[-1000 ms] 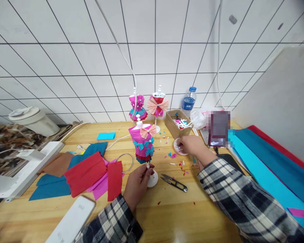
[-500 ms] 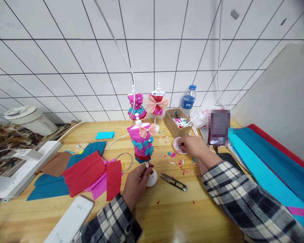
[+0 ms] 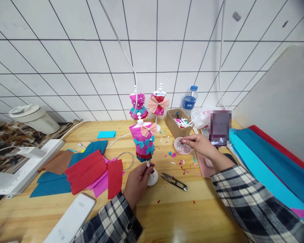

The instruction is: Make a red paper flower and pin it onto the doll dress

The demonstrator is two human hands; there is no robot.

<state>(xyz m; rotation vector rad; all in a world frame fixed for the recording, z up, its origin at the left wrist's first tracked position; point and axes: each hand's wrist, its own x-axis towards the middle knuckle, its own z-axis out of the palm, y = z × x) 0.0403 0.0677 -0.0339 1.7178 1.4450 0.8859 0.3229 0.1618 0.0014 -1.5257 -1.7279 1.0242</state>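
My left hand (image 3: 138, 180) is closed round the thin stem of a small white dress-form stand, just above its round base (image 3: 153, 178). The mini dress form (image 3: 143, 141) stands upright, dressed in magenta crepe paper with blue bows, a peach bow at the top and a red and blue ruffled hem. My right hand (image 3: 196, 143) is over a small pink dish (image 3: 177, 148) of beads, thumb and forefinger pinched together. Whatever is in the pinch is too small to make out. Black thread snips (image 3: 174, 182) lie right of the base.
Two more dressed forms (image 3: 138, 106) stand behind, near a cardboard box (image 3: 178, 123) of scraps and a water bottle (image 3: 189, 99). Crepe paper pieces (image 3: 86, 172), a white phone (image 3: 71, 217) and a power strip (image 3: 31, 168) lie left. Long paper sheets (image 3: 271, 168) are at the right.
My right hand has lifted slightly out of the pink dish and drawn back, fingers pinched, so more beads show. My left hand keeps its hold on the stem. The view has shifted slightly.
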